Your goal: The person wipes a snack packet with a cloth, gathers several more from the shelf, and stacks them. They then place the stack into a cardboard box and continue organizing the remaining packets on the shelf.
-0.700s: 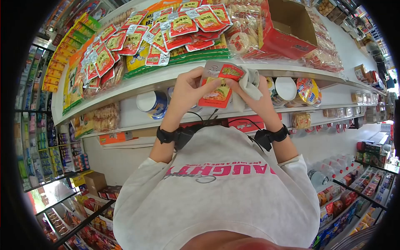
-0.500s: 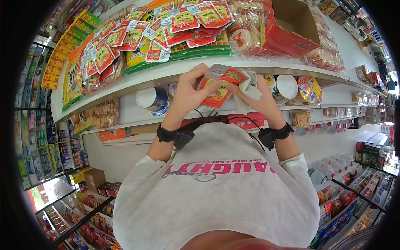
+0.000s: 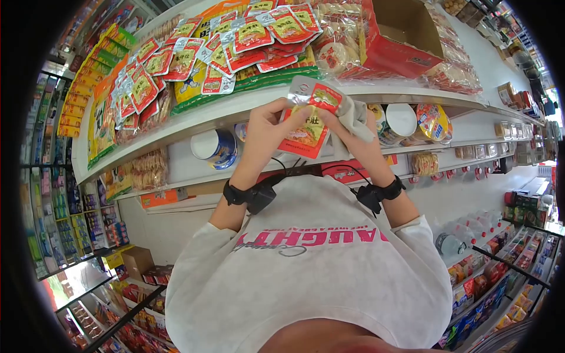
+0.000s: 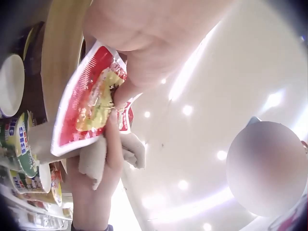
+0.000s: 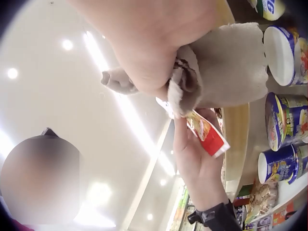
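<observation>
My left hand [image 3: 265,132] pinches a red and silver snack packet [image 3: 302,146] by its left side, thumb across the front. From the right, my right hand [image 3: 360,144] grips a grey cloth [image 3: 355,117], its thumb on the packet's face. The cloth bunches against the packet's right edge; in the right wrist view a flap of the cloth [image 5: 233,67] spreads beyond the fingers. Both hands are in front of the upper shelf's edge. A pile of similar packets [image 3: 253,35] lies just beyond them, on top of larger yellow and green bags [image 3: 191,88].
An open red cardboard box [image 3: 391,53] stands on the upper shelf among bagged round biscuits [image 3: 332,59]. The shelf edge [image 3: 194,117] runs close behind the hands. Below it stand tub noodles [image 3: 432,123] and a white-lidded blue tub [image 3: 215,147].
The packet tilted between the hands and now stands more upright, its front facing up to the head camera. Both hands keep their hold; the cloth shifts slightly along the packet's right side.
</observation>
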`<state>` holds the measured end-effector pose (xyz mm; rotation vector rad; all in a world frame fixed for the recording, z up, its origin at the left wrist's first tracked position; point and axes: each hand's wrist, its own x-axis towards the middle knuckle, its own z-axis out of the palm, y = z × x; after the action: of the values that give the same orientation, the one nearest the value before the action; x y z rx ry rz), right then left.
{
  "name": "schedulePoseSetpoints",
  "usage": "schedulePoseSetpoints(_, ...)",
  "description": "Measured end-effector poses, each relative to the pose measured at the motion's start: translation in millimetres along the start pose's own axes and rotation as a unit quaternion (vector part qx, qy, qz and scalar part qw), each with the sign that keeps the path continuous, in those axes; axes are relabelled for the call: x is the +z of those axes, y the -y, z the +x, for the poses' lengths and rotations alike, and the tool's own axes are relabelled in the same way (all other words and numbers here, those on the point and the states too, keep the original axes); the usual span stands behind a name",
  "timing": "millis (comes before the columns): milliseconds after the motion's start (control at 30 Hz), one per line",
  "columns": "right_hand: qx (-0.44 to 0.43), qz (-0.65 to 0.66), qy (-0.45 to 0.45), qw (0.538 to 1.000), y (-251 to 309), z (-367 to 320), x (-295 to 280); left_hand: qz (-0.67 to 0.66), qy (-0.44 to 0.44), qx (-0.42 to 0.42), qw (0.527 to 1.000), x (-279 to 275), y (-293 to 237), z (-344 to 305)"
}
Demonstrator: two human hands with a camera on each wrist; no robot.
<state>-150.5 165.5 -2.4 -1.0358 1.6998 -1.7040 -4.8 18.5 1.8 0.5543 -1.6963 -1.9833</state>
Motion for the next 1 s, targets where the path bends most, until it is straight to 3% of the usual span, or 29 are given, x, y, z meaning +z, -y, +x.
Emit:
schedulePoseSetpoints(167,0.030,0.018,-0.011,0.999,-2.3,2.4,6.3,-0.026,-0.016,0.011,0.999,-5.5,-4.9,2.2)
schedulePoseSetpoints(267,0.000,-0.008,0.021,1.000,-7.6,5.5,3.1,-0.014,0.019,0.000,1.000,-10.7,-1.1,1.8)
schedulePoseSetpoints(367,-0.015,-0.024,-0.013,1.000,-19.9,3.6,8.5,0.000,0.033,0.017,0.999,-10.6,-0.7,-3.0)
schedulePoseSetpoints(467,0.040,-0.016,0.065,0.997,-4.5,5.7,2.0,0.001,0.040,0.050,0.998,-9.2,3.4,-4.9)
schedulePoseSetpoints(567,-0.058,-0.020,0.080,0.995,-14.8,9.5,3.4,0.015,0.042,0.058,0.997,-11.5,16.9,-4.6)
schedulePoseSetpoints(600,-0.051,-0.017,0.079,0.995,-12.7,10.3,4.3,0.024,0.040,0.059,0.997,-13.7,21.7,-3.2)
schedulePoseSetpoints(700,-0.057,-0.051,0.064,0.995,-10.9,11.2,6.7,0.196,0.018,0.101,0.975,-17.5,29.6,1.6)
schedulePoseSetpoints(767,-0.102,-0.133,0.045,0.985,-26.4,11.5,5.6,0.316,-0.015,0.129,0.940,-8.1,23.9,-0.3)
schedulePoseSetpoints(800,-0.082,-0.119,0.043,0.989,-32.6,9.7,5.3,0.375,-0.031,0.143,0.916,-4.8,20.2,-0.3)
schedulePoseSetpoints(1000,-0.021,-0.026,0.048,0.998,-16.2,-1.8,-2.0,0.076,0.093,-0.045,0.992,-20.0,15.0,5.1)
